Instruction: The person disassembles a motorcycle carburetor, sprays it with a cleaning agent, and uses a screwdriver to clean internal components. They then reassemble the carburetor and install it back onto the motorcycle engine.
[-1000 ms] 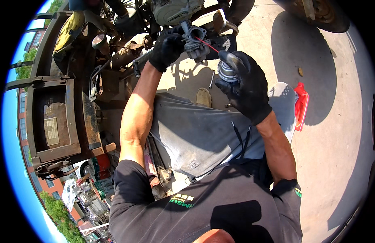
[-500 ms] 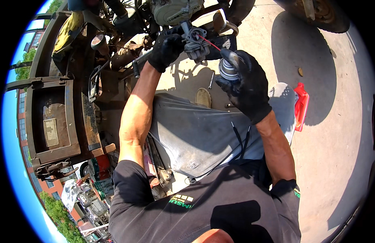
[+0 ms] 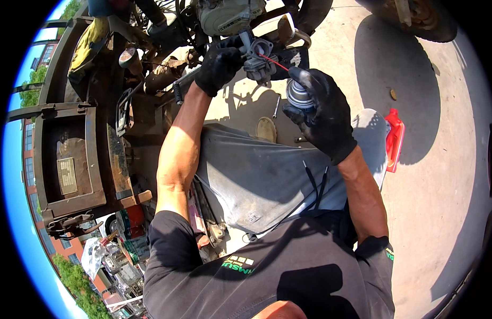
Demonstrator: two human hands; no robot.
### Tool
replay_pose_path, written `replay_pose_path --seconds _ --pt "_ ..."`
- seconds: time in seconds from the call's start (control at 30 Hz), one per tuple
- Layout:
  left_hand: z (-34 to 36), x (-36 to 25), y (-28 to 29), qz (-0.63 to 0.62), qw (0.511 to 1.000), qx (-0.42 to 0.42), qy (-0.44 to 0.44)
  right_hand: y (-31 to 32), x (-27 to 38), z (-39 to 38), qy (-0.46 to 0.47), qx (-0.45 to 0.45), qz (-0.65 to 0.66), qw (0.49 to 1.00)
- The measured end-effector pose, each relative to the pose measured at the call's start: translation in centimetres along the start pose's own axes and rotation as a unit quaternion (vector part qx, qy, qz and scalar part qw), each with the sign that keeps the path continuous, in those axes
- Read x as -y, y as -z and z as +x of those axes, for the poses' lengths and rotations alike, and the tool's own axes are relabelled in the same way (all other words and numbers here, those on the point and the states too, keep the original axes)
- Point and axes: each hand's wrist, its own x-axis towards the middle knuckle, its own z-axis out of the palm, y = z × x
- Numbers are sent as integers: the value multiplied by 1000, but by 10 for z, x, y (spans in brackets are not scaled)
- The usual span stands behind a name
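In a black glove, my left hand grips a grey metal carburetor by its left side, up near the engine. My right hand, also gloved in black, is wrapped round a spray can, with a finger over its nozzle. A thin red straw runs from the nozzle to the carburetor, its tip at the round opening. The can's lower part is hidden by my fingers and palm.
Ahead stands an engine on a rusty vehicle frame that fills the left. A wrench lies on the ground beyond my knees. At right are a red plastic bottle and, farther off, a wheel.
The carburetor has turned slightly in my left hand, so its round opening faces me differently. The straw's tip has shifted a little downward; my right hand has barely moved.
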Motion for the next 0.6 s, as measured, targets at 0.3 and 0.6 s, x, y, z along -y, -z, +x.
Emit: replay_pose_path --seconds 0.3,0.6 --pt "0 -9 -8 -14 998 -42 53 11 2 -10 -86 -26 90 992" --pt "12 -8 -33 123 990 -55 47 17 -3 -31 -170 -46 115 978"
